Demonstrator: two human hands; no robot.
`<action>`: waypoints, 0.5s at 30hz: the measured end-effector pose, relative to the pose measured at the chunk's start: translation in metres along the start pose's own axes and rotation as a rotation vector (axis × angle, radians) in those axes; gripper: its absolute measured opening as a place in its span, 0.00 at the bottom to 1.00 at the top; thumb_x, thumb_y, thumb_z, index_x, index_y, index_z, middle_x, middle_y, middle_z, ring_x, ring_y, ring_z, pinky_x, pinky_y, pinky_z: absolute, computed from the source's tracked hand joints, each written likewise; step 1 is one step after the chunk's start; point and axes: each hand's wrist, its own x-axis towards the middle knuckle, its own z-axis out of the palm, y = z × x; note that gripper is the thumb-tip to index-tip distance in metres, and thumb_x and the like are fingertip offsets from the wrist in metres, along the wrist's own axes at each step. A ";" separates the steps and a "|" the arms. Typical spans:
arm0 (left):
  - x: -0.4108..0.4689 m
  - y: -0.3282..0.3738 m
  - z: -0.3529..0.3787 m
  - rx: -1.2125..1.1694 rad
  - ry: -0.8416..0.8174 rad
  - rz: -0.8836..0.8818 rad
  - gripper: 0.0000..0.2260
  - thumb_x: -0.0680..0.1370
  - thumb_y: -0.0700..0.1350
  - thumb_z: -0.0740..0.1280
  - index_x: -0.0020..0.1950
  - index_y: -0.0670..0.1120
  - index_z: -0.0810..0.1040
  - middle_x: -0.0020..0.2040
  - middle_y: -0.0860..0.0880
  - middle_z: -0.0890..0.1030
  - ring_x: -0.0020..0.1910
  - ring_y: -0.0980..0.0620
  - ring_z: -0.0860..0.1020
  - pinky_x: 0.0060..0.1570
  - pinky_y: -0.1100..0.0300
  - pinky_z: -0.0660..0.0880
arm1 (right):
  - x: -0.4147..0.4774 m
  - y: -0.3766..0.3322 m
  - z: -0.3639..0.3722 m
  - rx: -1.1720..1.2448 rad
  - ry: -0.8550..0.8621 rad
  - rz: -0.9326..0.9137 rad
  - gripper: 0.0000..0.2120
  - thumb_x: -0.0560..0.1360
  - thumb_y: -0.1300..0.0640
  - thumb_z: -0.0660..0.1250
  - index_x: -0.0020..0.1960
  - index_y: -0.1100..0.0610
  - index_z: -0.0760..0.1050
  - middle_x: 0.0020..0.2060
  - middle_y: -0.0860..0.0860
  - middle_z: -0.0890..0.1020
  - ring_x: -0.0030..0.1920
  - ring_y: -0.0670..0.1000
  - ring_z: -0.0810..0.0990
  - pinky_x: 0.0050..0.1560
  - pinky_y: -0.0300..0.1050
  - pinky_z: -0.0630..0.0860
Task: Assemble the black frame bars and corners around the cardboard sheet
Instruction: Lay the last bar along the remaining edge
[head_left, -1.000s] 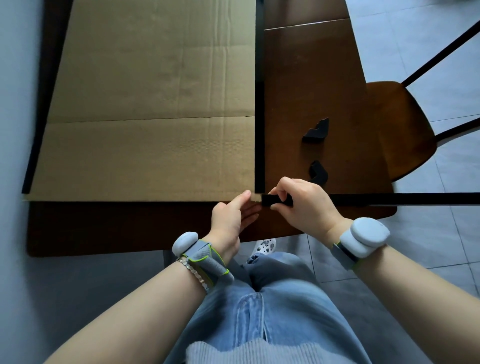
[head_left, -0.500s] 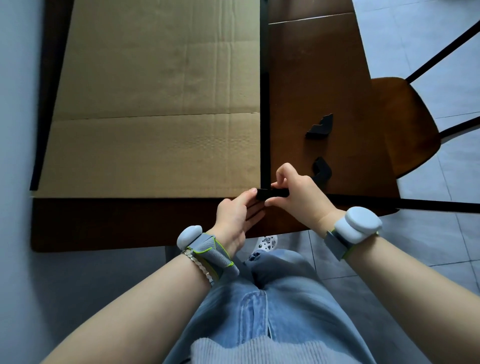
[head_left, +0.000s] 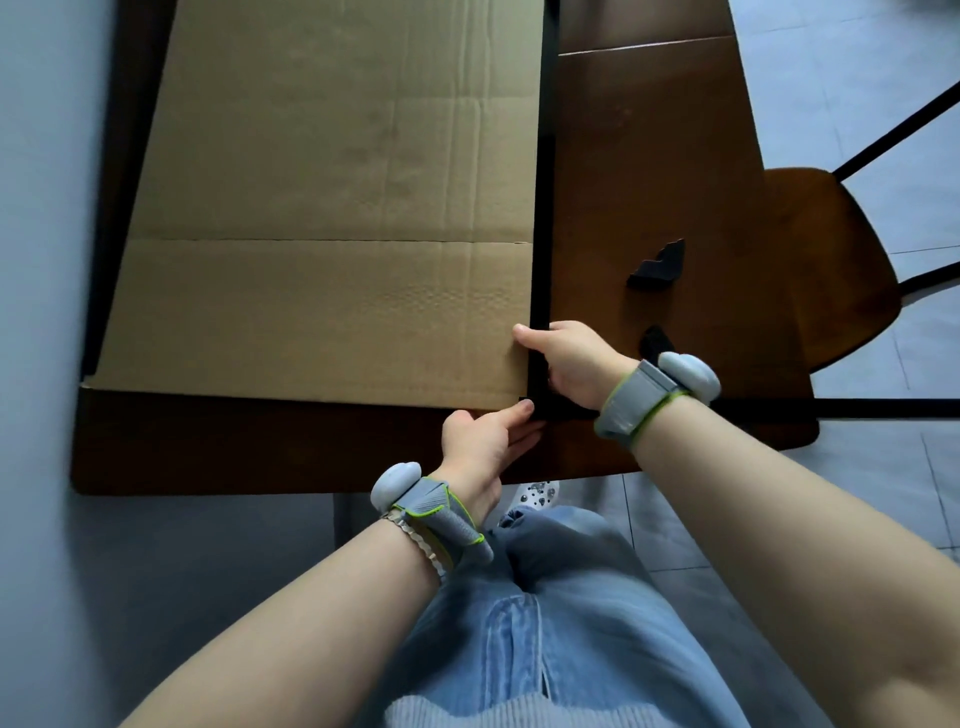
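A brown cardboard sheet (head_left: 332, 218) lies flat on a dark wooden table (head_left: 649, 156). A black frame bar (head_left: 543, 182) runs along the sheet's right edge. My right hand (head_left: 569, 364) grips the near end of that bar, thumb on the cardboard. A second black bar (head_left: 841, 408) lies across the table's near edge and sticks out to the right. Its left end meets the sheet's near right corner, where my left hand (head_left: 485, 449) pinches it with the fingertips. Two loose black corner pieces lie on the table: one (head_left: 657, 267) farther back, the other (head_left: 655, 340) half hidden behind my right wrist.
A wooden chair (head_left: 831, 270) with black legs stands right of the table. A pale wall (head_left: 47, 208) borders the left side. Another dark bar (head_left: 106, 218) runs along the sheet's left edge. My lap in blue jeans is below the table edge, over a grey tiled floor.
My right hand let go of the horizontal bar's end and moved up onto the vertical bar at the sheet's corner. My left hand now holds the horizontal bar's end at the corner.
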 end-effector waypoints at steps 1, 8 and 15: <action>0.000 0.000 -0.001 -0.006 0.014 0.004 0.21 0.74 0.30 0.67 0.64 0.27 0.65 0.41 0.41 0.78 0.27 0.53 0.81 0.30 0.62 0.80 | 0.003 0.001 0.005 -0.024 0.013 -0.005 0.09 0.77 0.56 0.64 0.51 0.62 0.73 0.49 0.59 0.79 0.52 0.59 0.79 0.56 0.54 0.76; 0.005 0.015 -0.013 -0.074 0.138 0.053 0.14 0.72 0.28 0.68 0.51 0.39 0.66 0.39 0.41 0.78 0.28 0.47 0.80 0.31 0.58 0.81 | 0.010 0.002 0.012 -0.250 0.077 -0.041 0.09 0.79 0.53 0.60 0.48 0.59 0.66 0.40 0.54 0.72 0.38 0.52 0.71 0.39 0.46 0.69; 0.008 0.029 -0.032 -0.253 0.294 0.131 0.17 0.72 0.28 0.68 0.54 0.40 0.66 0.41 0.41 0.77 0.34 0.44 0.78 0.37 0.53 0.82 | 0.015 0.002 0.013 -0.280 0.076 -0.058 0.12 0.79 0.51 0.58 0.54 0.60 0.65 0.40 0.52 0.70 0.35 0.48 0.68 0.34 0.41 0.66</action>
